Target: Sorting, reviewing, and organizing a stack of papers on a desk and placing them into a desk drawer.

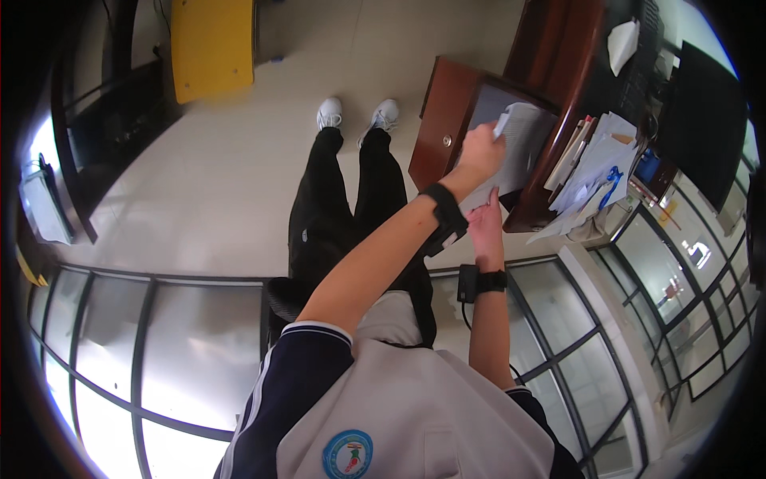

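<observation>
A stack of white printed papers (528,137) is over the open wooden drawer (452,128) on my right. My left hand (482,150) reaches across, its fingers closed on a folded white edge of the papers. Nearer to me, my right hand (484,222) is at the near end of the papers. One of its fingers lies straight along them, and the others are partly hidden. Grey lining shows inside the drawer beyond the papers. Each wrist wears a black band with a small box.
Books and loose papers (594,164) lie on the wooden desk (570,88) beside a blue item (613,185), a keyboard (638,84) and a dark monitor (702,120). A yellow panel (212,48) stands ahead on the left. Framed windows (191,351) run behind me.
</observation>
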A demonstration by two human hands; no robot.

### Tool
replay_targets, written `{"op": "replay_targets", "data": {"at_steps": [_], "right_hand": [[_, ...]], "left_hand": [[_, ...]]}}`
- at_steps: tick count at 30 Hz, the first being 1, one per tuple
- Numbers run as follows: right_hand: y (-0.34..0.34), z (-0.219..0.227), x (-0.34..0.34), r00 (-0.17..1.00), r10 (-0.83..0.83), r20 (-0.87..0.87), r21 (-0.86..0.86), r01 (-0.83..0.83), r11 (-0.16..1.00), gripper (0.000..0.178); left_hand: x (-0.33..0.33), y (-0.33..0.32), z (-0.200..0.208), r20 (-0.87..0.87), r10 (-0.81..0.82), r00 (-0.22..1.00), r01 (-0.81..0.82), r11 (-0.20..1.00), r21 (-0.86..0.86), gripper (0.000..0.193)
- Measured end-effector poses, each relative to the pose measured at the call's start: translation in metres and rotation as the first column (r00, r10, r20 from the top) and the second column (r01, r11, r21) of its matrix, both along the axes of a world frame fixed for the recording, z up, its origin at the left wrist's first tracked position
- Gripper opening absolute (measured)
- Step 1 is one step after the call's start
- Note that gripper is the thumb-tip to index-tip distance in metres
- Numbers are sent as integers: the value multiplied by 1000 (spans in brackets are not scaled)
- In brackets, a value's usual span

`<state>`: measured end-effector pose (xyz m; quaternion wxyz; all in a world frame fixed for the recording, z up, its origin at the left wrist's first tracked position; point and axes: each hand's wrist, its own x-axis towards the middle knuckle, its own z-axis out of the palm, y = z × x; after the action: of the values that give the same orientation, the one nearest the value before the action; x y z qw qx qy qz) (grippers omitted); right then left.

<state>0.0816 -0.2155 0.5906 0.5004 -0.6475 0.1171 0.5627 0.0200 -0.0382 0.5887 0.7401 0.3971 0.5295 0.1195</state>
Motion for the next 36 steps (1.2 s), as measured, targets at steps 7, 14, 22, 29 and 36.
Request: {"op": "replay_targets", "data": {"at_steps": [7, 14, 22, 29, 36], "right_hand": [[3, 65, -41, 826, 491, 278, -435, -347, 831, 16], [34, 90, -4, 148, 758, 635, -651, -427, 628, 5], [57, 60, 51, -13, 716, 698, -659, -405, 634, 10], [54, 24, 72, -192, 697, 691, -704, -398, 588, 18], [58, 17, 72, -347, 663, 664, -745, -392, 540, 15]], "left_hand": [[31, -5, -39, 15, 74, 997, -75, 996, 55, 24], [29, -3, -43, -97, 44, 994, -56, 991, -119, 31], [23, -7, -34, -93, 4, 996, -21, 983, -182, 35], [33, -12, -46, -203, 177, 963, -192, 980, -55, 45], [38, -25, -65, -296, 228, 928, -134, 943, 305, 53]]}}
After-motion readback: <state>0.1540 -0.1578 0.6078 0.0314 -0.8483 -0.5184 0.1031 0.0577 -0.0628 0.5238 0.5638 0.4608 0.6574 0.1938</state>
